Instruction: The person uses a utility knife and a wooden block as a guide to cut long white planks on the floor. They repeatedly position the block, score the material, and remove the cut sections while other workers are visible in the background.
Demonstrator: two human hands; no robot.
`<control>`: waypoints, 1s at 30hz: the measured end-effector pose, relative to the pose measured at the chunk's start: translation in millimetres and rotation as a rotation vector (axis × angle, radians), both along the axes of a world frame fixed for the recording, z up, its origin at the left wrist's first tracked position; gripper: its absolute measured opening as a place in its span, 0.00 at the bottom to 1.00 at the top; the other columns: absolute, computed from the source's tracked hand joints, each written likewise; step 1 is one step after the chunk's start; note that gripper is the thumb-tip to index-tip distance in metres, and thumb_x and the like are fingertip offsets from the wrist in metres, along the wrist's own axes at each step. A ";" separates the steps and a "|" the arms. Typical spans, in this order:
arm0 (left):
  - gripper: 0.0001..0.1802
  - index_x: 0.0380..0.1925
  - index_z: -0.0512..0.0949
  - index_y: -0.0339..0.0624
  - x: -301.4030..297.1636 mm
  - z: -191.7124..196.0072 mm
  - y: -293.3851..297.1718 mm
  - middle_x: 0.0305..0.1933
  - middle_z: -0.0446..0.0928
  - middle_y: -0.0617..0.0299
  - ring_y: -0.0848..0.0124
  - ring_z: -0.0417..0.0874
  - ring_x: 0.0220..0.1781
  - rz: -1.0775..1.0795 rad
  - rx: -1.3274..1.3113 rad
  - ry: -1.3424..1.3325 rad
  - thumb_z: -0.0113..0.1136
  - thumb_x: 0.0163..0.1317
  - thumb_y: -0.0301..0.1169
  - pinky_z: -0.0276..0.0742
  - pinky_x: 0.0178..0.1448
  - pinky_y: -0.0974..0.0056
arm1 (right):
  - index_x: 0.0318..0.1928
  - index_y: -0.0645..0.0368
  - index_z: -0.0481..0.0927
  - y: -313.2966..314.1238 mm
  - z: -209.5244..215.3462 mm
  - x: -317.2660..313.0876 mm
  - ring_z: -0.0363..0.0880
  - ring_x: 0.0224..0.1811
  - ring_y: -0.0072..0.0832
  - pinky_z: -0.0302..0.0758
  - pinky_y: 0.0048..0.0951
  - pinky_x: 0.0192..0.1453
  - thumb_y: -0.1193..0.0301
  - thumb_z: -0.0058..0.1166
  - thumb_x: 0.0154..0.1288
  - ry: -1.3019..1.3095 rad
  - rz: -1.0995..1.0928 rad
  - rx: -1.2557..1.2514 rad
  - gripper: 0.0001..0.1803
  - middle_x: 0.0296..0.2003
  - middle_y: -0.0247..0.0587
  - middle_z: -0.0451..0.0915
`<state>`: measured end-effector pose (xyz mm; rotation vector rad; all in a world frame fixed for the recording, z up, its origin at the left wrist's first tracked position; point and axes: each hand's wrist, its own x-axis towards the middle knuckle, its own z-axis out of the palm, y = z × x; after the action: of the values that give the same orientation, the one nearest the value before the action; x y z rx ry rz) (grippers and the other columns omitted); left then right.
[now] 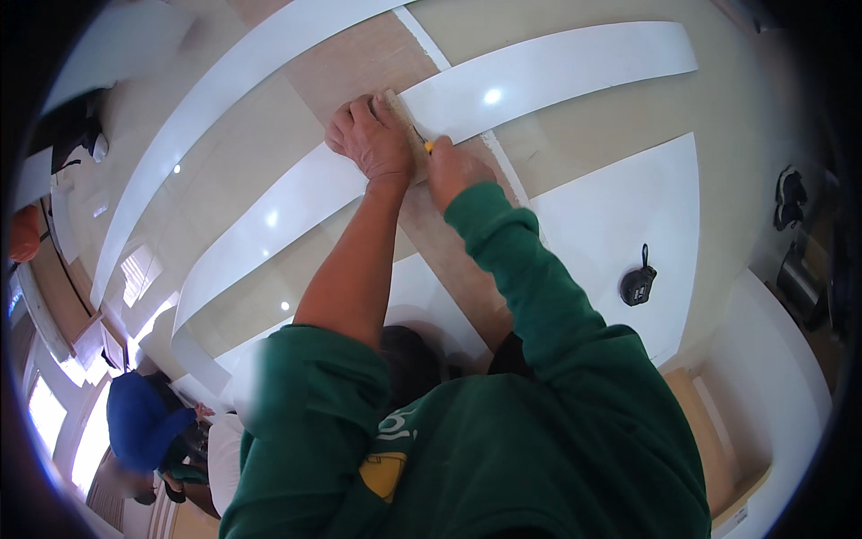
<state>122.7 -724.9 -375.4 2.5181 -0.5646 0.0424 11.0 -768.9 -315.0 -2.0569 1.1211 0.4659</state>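
My left hand [373, 139] presses down with bent fingers on a narrow beige wooden strip [395, 105], which lies crosswise over a long white sheet strip [557, 72]. Right against the wooden strip, my right hand [456, 171] is closed around a yellow utility knife [428, 146]. Only the knife's yellow front end and a bit of thin blade show; the fist covers the rest. The blade end is at the wooden strip's right edge. A brown board [359, 67] lies beneath the white strip there.
On a white sheet [620, 216] to the right lies a black tape measure [638, 286]. Another long white strip [171, 135] curves across the floor at the left. A person in blue [148, 418] is at the lower left. Dark shoes [790, 198] sit at the far right.
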 end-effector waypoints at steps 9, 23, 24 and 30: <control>0.16 0.44 0.81 0.44 2.6 4.0 0.6 0.52 0.73 0.54 0.53 0.66 0.62 0.006 0.037 0.027 0.54 0.69 0.43 0.52 0.71 0.49 | 0.47 0.58 0.71 25.9 22.0 -57.1 0.81 0.45 0.56 0.76 0.54 0.49 0.63 0.47 0.72 0.056 -0.041 0.078 0.13 0.40 0.56 0.83; 0.13 0.43 0.81 0.46 3.9 -10.1 1.4 0.50 0.73 0.56 0.54 0.66 0.59 0.020 0.016 0.000 0.58 0.66 0.41 0.52 0.70 0.48 | 0.45 0.62 0.73 -19.2 3.4 46.1 0.84 0.46 0.52 0.80 0.48 0.51 0.66 0.46 0.71 -0.023 -0.048 -0.041 0.12 0.38 0.57 0.84; 0.13 0.43 0.81 0.46 5.0 -9.7 2.5 0.50 0.73 0.56 0.54 0.66 0.59 0.020 0.011 0.002 0.58 0.66 0.41 0.52 0.70 0.48 | 0.45 0.62 0.73 -20.9 2.3 45.5 0.84 0.46 0.52 0.80 0.48 0.52 0.65 0.45 0.71 -0.024 -0.028 -0.030 0.12 0.39 0.57 0.84; 0.13 0.42 0.80 0.46 4.9 -9.3 3.1 0.49 0.73 0.57 0.55 0.66 0.59 0.010 -0.003 -0.007 0.58 0.66 0.41 0.52 0.70 0.48 | 0.46 0.61 0.72 -18.2 0.6 46.6 0.83 0.47 0.54 0.78 0.53 0.53 0.65 0.44 0.71 -0.019 -0.037 -0.024 0.13 0.40 0.59 0.84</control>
<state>127.6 -721.8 -384.7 2.5190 -0.5546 0.0559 57.6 -787.0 -314.5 -2.0532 1.1571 0.4156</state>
